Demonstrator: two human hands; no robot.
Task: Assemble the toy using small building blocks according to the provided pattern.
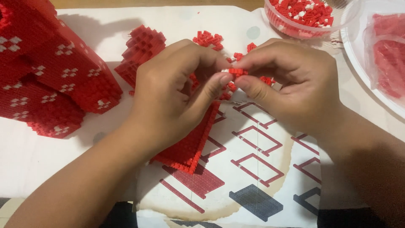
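Note:
My left hand and my right hand meet at the middle of the view, both pinching a short strip of tiny red bricks with a white piece at one end. Under my left hand lies a flat red brick panel, tilted over a printed instruction sheet with red step drawings. Loose small red bricks are scattered just beyond my fingers.
A large red block model with white patterns stands at the left. A smaller stepped red section lies behind my left hand. A clear tub of red and white bricks and a white plate with bagged red pieces sit at the top right.

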